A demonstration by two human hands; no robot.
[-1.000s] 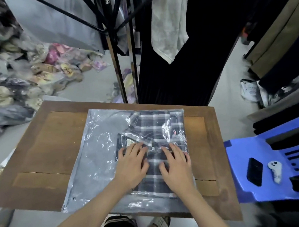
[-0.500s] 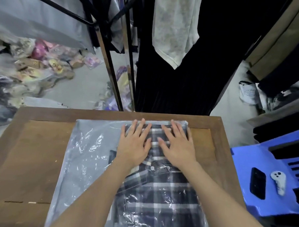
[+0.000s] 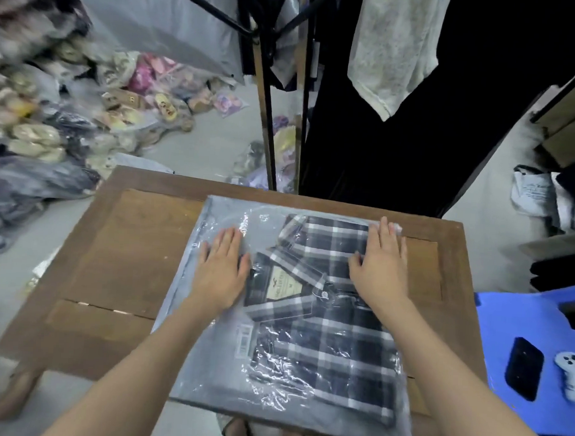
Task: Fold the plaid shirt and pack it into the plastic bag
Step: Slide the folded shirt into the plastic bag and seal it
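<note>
The folded plaid shirt (image 3: pixel 326 348), dark blue with white checks, lies inside the clear plastic bag (image 3: pixel 207 359) on the wooden table (image 3: pixel 120 250). Its collar and neck label face up near the bag's far end. My left hand (image 3: pixel 223 267) rests flat on the empty left part of the bag, just left of the collar. My right hand (image 3: pixel 381 261) lies flat on the shirt's far right corner, fingers spread, pressing through the plastic. Neither hand grips anything.
A blue plastic stool (image 3: pixel 533 360) at the right holds a black phone (image 3: pixel 523 368) and a white controller (image 3: pixel 571 370). Behind the table stand a metal clothes rack (image 3: pixel 267 118) and hanging dark garments (image 3: pixel 416 108). Bagged goods (image 3: pixel 86 110) pile on the floor at left.
My hands were side by side on the shirt, slid toward its far end, and now have spread apart: the left onto the empty plastic, the right to the far right corner.
</note>
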